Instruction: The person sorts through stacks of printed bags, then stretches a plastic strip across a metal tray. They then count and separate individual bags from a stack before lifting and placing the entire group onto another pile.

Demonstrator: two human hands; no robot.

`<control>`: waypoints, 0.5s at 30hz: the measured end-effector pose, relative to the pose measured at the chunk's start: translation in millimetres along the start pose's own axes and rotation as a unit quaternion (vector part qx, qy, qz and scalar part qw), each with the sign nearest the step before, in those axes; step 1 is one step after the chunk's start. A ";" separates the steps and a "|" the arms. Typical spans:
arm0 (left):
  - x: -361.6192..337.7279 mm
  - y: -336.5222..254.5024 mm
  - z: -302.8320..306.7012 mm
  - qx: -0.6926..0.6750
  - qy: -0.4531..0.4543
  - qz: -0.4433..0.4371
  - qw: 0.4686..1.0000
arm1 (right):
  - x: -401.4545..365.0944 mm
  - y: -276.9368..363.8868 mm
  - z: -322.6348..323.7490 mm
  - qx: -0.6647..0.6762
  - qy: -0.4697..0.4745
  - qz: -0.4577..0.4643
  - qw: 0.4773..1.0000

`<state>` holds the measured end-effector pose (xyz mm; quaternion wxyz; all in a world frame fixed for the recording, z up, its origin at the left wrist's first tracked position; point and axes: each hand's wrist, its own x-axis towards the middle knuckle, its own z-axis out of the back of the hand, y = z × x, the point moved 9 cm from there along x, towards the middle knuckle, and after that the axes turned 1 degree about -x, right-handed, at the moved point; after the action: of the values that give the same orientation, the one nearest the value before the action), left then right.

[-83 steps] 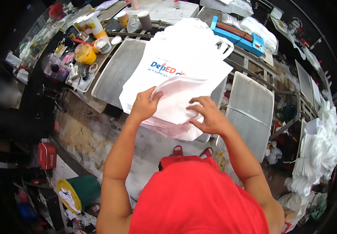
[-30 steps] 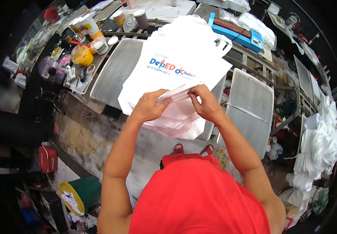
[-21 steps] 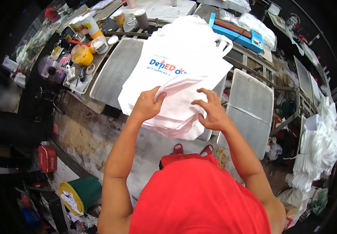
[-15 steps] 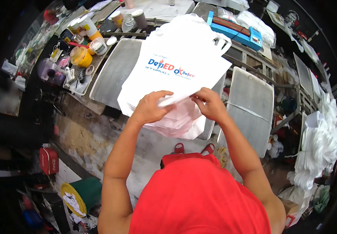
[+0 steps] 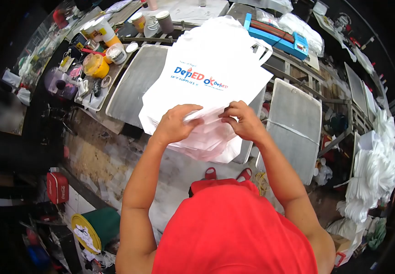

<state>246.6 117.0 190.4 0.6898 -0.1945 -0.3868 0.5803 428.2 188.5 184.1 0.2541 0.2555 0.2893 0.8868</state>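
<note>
A stack of white printed bags (image 5: 197, 102) lies before me, with blue and red "DepED" lettering on the top one. My left hand (image 5: 177, 124) is closed on the near edge of the top bag, thumb below and fingers above. My right hand (image 5: 243, 121) pinches the same edge a little further right, fingers curled. Between the two hands the edge looks rumpled. Lower bags (image 5: 206, 144), pinkish in shade, hang fanned out beneath the hands. How many layers each hand grips is hidden.
Grey flat boards (image 5: 293, 130) flank the stack. At the back right sits a blue heat-sealer-like device (image 5: 277, 39). A yellow tub (image 5: 95, 66) and several other containers stand on the left. White bundled bags (image 5: 373, 169) hang at the far right.
My right hand has shifted slightly left and up, its fingers curling more. The near edge of the top bag, straighter before, is now loose and creased between my hands. My left hand barely moved.
</note>
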 end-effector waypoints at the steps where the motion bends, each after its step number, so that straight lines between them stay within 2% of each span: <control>1: -2.1 -5.0 -0.4 0.016 0.003 -0.010 1.000 | 0.2 2.1 -0.6 0.000 0.000 -0.001 1.000; 3: -2.5 -7.4 -0.6 0.031 0.006 -0.020 0.999 | -0.5 -9.3 6.5 0.099 -0.063 -0.082 0.990; 4: -1.2 -4.0 0.1 0.020 0.001 -0.010 1.000 | 0.1 -6.4 2.8 0.098 -0.062 -0.082 0.990; 6: 0.7 2.0 0.6 0.009 -0.003 0.000 1.000 | -9.0 -5.7 11.0 0.249 -0.182 -0.068 0.949; 7: 1.7 9.4 1.7 -0.003 -0.009 0.028 1.000 | -15.5 -6.7 10.2 0.250 -0.181 -0.068 0.949; 8: 1.7 15.5 3.2 -0.016 -0.015 0.057 0.998 | -20.2 2.1 4.8 0.103 -0.119 -0.030 0.987; 9: 1.6 15.5 3.7 -0.016 -0.016 0.058 0.998 | -24.6 7.1 -4.7 -0.047 -0.053 0.011 0.997; 10: 1.8 10.5 5.9 -0.014 -0.025 0.042 0.999 | -27.5 8.7 -15.6 -0.105 -0.001 0.043 0.994; 13: 3.5 1.4 7.7 -0.010 -0.029 0.000 1.000 | -24.8 -6.8 -26.7 -0.066 0.032 -0.010 0.997; 15: 0.9 -1.7 6.1 -0.006 -0.020 -0.024 0.999 | -18.7 -9.1 -23.7 -0.036 0.029 -0.011 0.999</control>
<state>243.1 116.4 195.7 0.6944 -0.1771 -0.4087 0.5651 430.5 174.6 156.0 0.2648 0.2175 0.2668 0.9008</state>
